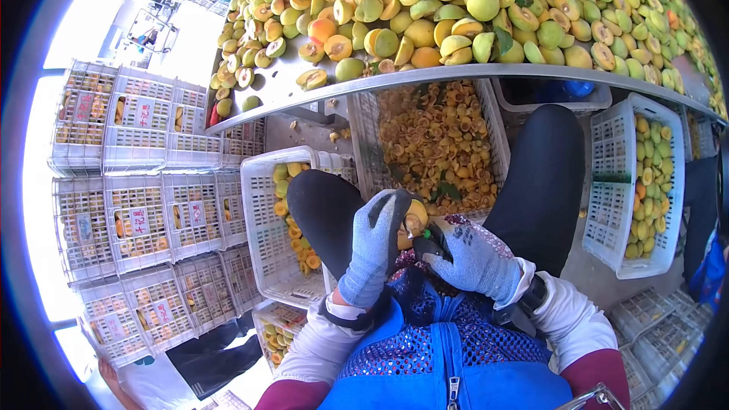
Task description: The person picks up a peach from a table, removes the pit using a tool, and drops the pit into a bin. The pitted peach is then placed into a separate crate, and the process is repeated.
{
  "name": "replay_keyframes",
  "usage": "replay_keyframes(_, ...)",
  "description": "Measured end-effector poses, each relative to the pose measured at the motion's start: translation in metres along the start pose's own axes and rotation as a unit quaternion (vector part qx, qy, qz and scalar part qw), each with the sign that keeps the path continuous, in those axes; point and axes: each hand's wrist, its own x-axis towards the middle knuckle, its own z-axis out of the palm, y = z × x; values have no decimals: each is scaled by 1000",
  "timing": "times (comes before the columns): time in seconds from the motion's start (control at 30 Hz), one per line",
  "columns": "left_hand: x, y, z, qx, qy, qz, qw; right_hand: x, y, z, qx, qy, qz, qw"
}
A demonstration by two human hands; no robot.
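Observation:
My left hand (372,243), in a grey-blue knit glove, is closed round a yellow fruit half (414,219) in front of my lap. Close beside it on the right, my right hand (471,257), gloved with dark fingertips, is closed on a small tool with a green part (427,233). The tool's tip is near the cut face of the fruit; most of the tool is hidden by my fingers. Beyond my hands, between my knees, a crate (366,137) holds many brownish-yellow fruit scraps.
A metal-edged table (342,90) piled with halved fruit spans the front. White crates of fruit stand at left (262,228) and right (607,216). Stacked crates (137,148) rise at far left. Parts of other people show at lower left and right edge.

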Motion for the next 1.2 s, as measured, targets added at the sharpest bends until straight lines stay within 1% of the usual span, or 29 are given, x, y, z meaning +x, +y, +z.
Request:
replay_keyframes(0.03, 0, 0, 0, -1, 0, -7, 1000, 1, 2, 2, 17, -5, 1, 1000)
replay_keyframes(0.1, 3, -3, -3, 38, -18, -19, 999, 3, 9, 7, 52, -12, 5, 999)
replay_keyframes(0.23, 6, -1, -8, 86, -75, -65, 991, 0, 9, 6, 52, -47, 36, 997)
replay_keyframes(0.3, 4, -15, -5, 64, -32, -51, 996, -2, 12, 9, 74, -62, 62, 993)
replay_keyframes(0.4, 0, -16, 7, 65, 26, -21, 997, -5, 27, 33, 237, -39, 80, 967)
replay_keyframes(0.43, -1, -14, 10, 71, 44, -10, 996, -8, 31, 36, 260, -31, 78, 962)
replay_keyframes(0.5, 0, -17, 9, 65, 39, 13, 997, -8, 30, 36, 306, -16, 71, 949)
replay_keyframes(0.53, 1, -18, 8, 63, 36, 24, 997, -7, 30, 34, 306, -41, 86, 947)
replay_keyframes(0.6, 8, -20, -3, 67, -41, -31, 996, -6, 29, 24, 307, -89, 118, 940)
replay_keyframes(0.63, 11, -20, -7, 68, -82, -59, 993, -5, 27, 19, 272, -101, 114, 950)
replay_keyframes(0.7, 13, -15, -6, 69, -94, -89, 989, -1, 23, 11, 200, -129, 103, 966)
replay_keyframes(0.73, 12, -14, -5, 70, -99, -104, 987, -3, 28, 14, 209, -122, 107, 964)
replay_keyframes(0.8, 8, -22, 0, 87, -46, -24, 995, -3, 37, 23, 226, -107, 111, 962)
replay_keyframes(0.83, 6, -26, 4, 96, -21, 15, 995, -5, 39, 25, 264, -93, 120, 953)
replay_keyframes(0.9, 4, -19, 14, 93, 9, 29, 995, -7, 37, 27, 338, -62, 138, 929)
replay_keyframes(0.97, 3, -17, 17, 103, 30, 50, 993, -5, 37, 20, 325, -83, 144, 931)
replay_keyframes(1.03, 3, -19, 17, 125, 41, 80, 988, -4, 40, 21, 307, -85, 132, 939)
replay_keyframes(1.13, 3, -21, 15, 124, 39, 77, 988, -4, 44, 25, 254, -82, 114, 957)
replay_keyframes(1.2, 14, -24, 3, 111, -50, -1, 993, 1, 29, 5, 189, -113, 137, 966)
